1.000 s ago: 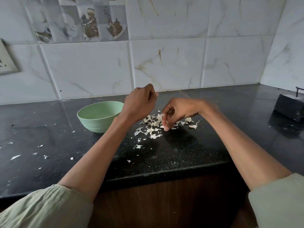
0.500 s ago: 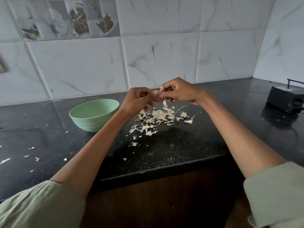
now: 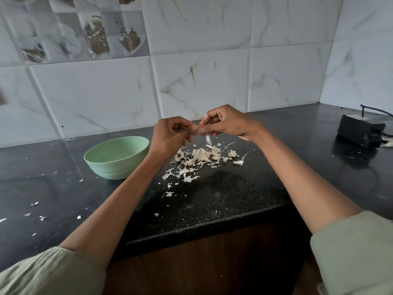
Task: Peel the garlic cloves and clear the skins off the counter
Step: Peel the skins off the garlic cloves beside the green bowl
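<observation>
While a garlic clove sits pinched between both hands, only a pale sliver of it shows at the fingertips, so how much skin it carries cannot be told. The left hand curls its fingers round one end, and the right hand pinches the other, the two touching in the air above the desk. A strip of skin hangs or falls just below the right hand. Directly under both hands lies the heap of skins, with smaller flakes trailing nearer the person and more scattered far off to the left. Beside the left hand stands a green bowl; what it holds is hidden by its wall. Well off beyond the right hand rests a small black box. Judging by the size of the heap, the peeling looks well advanced, yet at least this clove is in progress. Clearing the skins looks not yet begun, since all of them lie loose on the desk.
</observation>
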`<state>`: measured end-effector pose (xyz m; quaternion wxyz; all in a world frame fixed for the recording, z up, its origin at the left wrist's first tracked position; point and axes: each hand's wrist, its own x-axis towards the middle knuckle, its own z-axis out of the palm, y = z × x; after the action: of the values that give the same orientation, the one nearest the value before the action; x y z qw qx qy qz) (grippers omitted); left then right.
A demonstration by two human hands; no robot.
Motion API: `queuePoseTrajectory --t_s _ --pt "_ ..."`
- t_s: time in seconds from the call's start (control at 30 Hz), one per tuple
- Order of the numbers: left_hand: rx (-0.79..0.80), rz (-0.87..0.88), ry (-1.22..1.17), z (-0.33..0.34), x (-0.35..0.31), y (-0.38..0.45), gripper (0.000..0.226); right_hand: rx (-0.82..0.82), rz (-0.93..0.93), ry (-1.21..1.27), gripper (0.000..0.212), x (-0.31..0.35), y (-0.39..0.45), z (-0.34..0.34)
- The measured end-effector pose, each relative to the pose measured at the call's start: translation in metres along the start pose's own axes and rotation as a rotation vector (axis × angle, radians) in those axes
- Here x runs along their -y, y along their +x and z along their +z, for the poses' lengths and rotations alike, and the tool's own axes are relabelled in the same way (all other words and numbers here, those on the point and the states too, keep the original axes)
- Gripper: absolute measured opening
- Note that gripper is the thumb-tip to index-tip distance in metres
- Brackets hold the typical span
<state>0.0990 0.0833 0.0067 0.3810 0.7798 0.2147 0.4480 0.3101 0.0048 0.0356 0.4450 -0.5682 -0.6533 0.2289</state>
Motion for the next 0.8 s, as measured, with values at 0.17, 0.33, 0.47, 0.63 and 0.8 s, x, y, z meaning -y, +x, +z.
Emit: queuePoseTrajectory --t_s 0.17,0.33,0.47,0.63,0.8 --pt "-0.023 -0.030 -0.041 0.0011 0.0041 -0.0003 0.013 -0.036 -0.009 0.002 0.032 -0.0026 0.0013 0.0071" --pt "-0.013 -0.110 -0.190 0.0008 0.0027 -0.0010 0.017 -0.049 -0.040 0.013 0.031 -0.0026 0.0007 0.0060" --pt "-0.044 -0.146 -0.272 0.0000 0.0010 -0.0008 0.023 -0.053 -0.073 0.064 0.034 -0.0018 -0.0001 0.0042" --pt "-0.050 -0.169 -0.224 -0.0001 0.0037 -0.0002 0.025 -0.093 -0.118 0.036 0.030 -0.0001 0.0007 0.0071" --pt "-0.032 -0.144 -0.099 0.0014 0.0046 0.0005 0.019 -0.088 -0.129 -0.025 0.023 -0.0007 0.0001 0.0048"
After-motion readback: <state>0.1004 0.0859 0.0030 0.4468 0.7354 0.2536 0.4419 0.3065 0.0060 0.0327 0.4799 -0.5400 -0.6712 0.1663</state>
